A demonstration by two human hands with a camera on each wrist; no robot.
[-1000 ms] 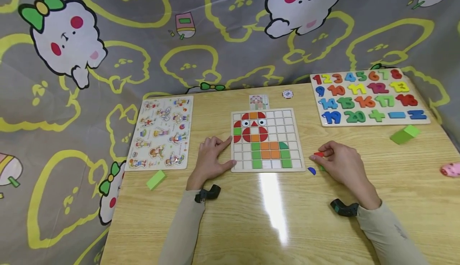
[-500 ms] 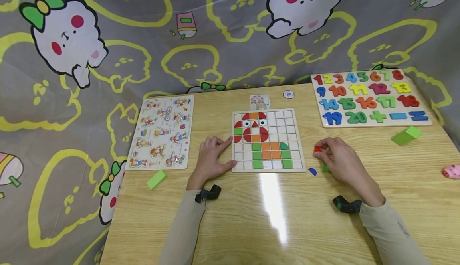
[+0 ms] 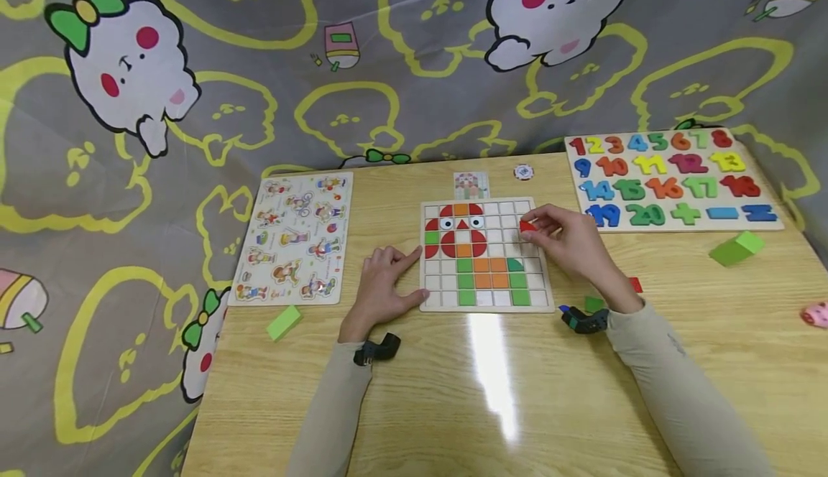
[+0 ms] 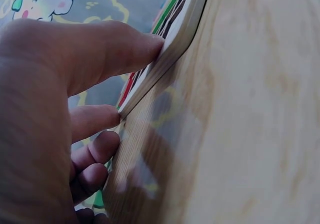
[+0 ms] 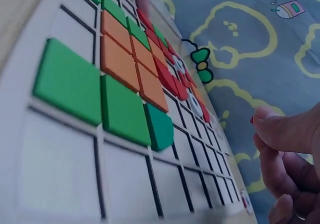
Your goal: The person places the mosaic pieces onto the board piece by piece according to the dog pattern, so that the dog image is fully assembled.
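The grid board point(image 3: 548, 297) has red, orange, green and white tiles laid into an animal picture, with two eye pieces near the top. At its left edge rests my left hand point(image 3: 383, 286); thumb and index finger touch the rim in the left wrist view, where the hand point(image 4: 60, 59) meets the board's side point(image 4: 172, 59). Over the board's upper right part, my right hand point(image 3: 572, 246) pinches a small red tile point(image 3: 527, 226) between thumb and fingers. Most of that tile point(image 5: 252, 119) is hidden by the thumb in the right wrist view.
Beside the right forearm lie a red tile point(image 3: 637, 285), a green tile point(image 3: 594, 304) and a blue piece point(image 3: 564, 309). A picture card point(image 3: 471, 184) and round chip point(image 3: 524, 172) sit behind the board. A number puzzle point(image 3: 673, 188) stands right, a figure puzzle point(image 3: 294, 240) left.
My right hand has moved from the loose tiles up and left to the board, carrying a red tile. Another red tile now shows by the forearm. The left hand stays put.
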